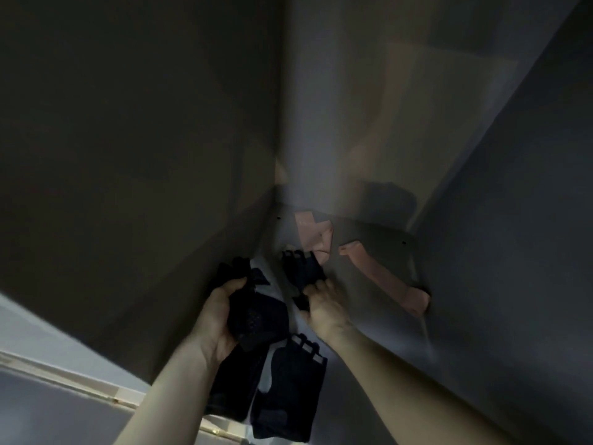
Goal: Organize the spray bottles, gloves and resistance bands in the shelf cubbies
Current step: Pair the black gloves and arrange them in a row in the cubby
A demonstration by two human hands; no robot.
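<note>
Inside the dim cubby, the left hand [221, 319] grips a bunched black glove [256, 313] while the right hand [324, 303] pinches another glove [303, 271] beside the pink resistance bands [385, 277]; gloves should probably stack flat, clear of them.

Black perforated cloth gloves [256, 313], matt pink rubbery bands [382, 277], and smooth matt grey cubby walls [481, 252].
</note>
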